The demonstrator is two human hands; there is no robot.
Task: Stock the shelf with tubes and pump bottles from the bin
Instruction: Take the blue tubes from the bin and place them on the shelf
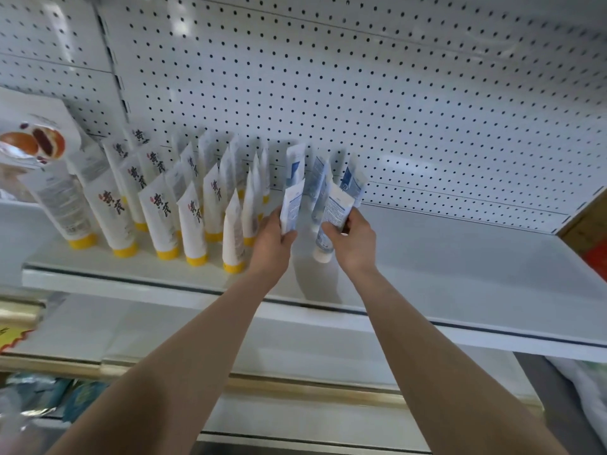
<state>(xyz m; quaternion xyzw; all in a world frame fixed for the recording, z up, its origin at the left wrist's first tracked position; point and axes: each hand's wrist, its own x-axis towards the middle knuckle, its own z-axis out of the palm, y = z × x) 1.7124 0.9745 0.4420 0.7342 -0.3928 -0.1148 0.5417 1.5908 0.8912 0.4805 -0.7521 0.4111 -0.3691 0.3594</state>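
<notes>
White metal shelf (460,257) with a perforated white back panel (394,93), both hands working at the row's right end
Close together but not touching, the left hand (274,244) pinches a blue-and-white plastic tube (292,201) and the right hand (353,244) grips a second blue-and-white tube (338,205); both tubes stand nearly upright, crimped ends tipped toward the panel, just in front of the standing blue-and-white tubes (294,165), with white tubes with yellow caps (161,218) to the left. The row's next place looks rightward, nearer the right hand

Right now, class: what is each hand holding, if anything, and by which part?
The left hand grips a white-and-blue tube by its lower end; the right hand grips a second tube, also near its lower end.
</notes>
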